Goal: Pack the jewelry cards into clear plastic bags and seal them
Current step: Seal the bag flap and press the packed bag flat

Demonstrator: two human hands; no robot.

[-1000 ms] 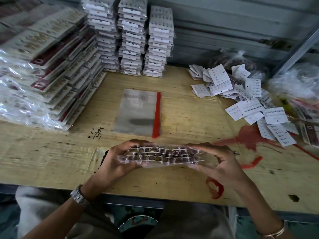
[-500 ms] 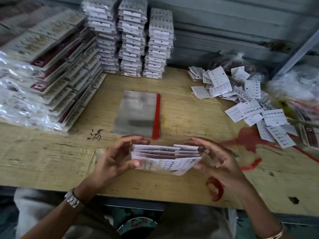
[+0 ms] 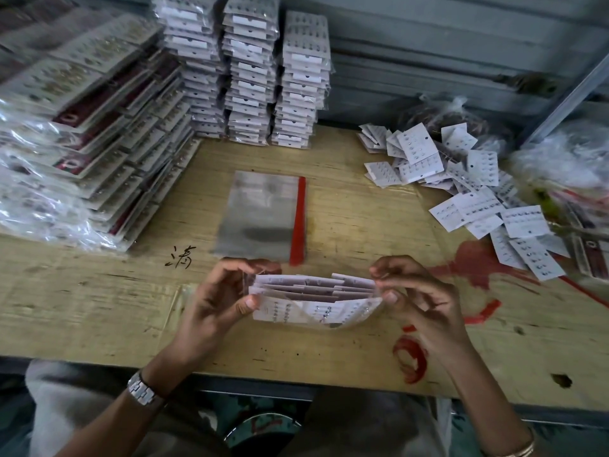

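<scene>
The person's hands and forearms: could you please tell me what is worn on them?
Both forearms are bare, with no sleeves or gloves in view. The left hand has a silver metal link watch band at its wrist. The right hand has a thin gold-coloured bangle at its wrist.

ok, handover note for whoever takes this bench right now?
Left hand: holds the left end of the card bundle.
Right hand: pinches its right end.
The bundle sits in a clear bag, held just above the table; the mouth looks unsealed.
Empty bags lie flat mid-table; loose cards are heaped to the right.
Done: packed stacks at the back.
Left: seal this bag, then pack the loose cards.
</scene>
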